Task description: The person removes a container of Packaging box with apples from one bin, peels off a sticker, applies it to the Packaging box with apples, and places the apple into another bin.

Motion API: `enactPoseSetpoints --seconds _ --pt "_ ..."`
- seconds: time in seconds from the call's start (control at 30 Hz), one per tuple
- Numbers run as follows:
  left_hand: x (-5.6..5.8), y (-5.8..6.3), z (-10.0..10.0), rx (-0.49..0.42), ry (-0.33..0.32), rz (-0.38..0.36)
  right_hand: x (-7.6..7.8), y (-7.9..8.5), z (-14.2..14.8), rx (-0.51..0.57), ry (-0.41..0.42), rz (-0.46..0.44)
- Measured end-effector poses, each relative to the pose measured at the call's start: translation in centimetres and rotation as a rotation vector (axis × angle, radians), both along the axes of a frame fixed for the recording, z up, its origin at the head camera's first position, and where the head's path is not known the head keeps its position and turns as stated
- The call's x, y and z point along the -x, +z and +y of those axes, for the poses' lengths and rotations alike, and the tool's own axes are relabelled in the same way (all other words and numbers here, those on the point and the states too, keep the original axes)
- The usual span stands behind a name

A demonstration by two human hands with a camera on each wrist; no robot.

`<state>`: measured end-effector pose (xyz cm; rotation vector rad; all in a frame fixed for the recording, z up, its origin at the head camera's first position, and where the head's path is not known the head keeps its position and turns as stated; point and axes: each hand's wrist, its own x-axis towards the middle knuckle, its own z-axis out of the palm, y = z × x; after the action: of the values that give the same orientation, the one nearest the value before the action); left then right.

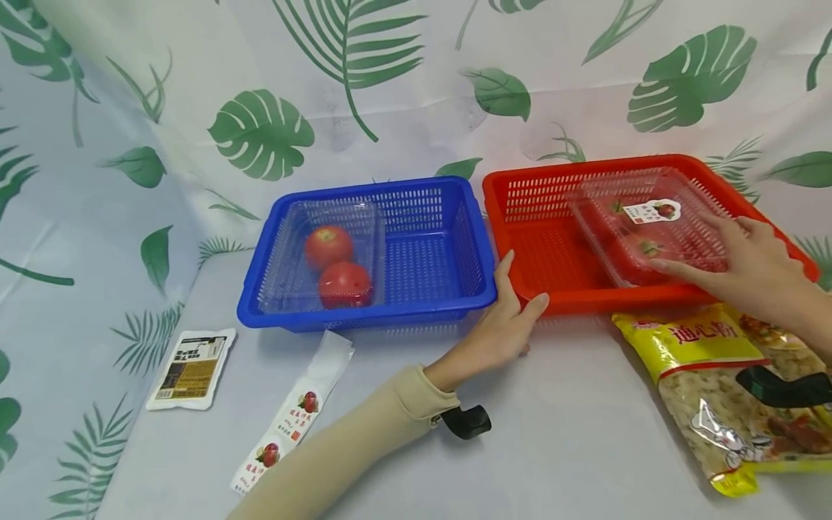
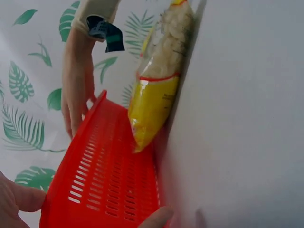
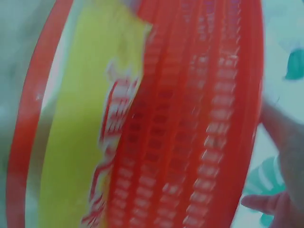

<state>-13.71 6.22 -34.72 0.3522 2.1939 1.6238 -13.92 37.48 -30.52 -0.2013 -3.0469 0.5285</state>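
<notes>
Head, left hand: thumb and fingers parted, gripping the red basket at its near-left corner
Head, right hand: fingers spread on the tomato box inside; likely settling it, next calling for clean release
Left wrist: corner between thumb and finger
Right wrist: blurred, cannot tell hold

And there, on the right of the pale desk, a yellow-topped macaroni bag! Across now to the left, lying flat, a white sachet with black-and-brown print. Near it, running diagonally, a white strip of fruit-printed labels. Behind, a leaf-patterned cloth, green on white!
</notes>
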Motion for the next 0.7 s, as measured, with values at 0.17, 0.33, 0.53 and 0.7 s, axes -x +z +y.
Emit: enactPoseSetpoints --seconds 0.17,0.33,0.53,0.7 --pt "-0.8 0.3 -1.4 -0.126 -0.01 -0.085 -0.9 0.7 -3.4 0.007 0.114 0.153" --pt "-2.5 1.4 -5.4 -0.241 -0.078 -0.16 -1.6 2.1 -7.8 0.085 0.317 0.266" --pt "-4.4 3.7 -13.0 -0.121 -0.124 0.034 -2.7 3.6 -12.7 0.163 0.449 0.288" --pt "-4.7 5.3 -18.9 0.067 0.002 0.356 -3.2 4.0 -16.1 0.237 0.569 0.312"
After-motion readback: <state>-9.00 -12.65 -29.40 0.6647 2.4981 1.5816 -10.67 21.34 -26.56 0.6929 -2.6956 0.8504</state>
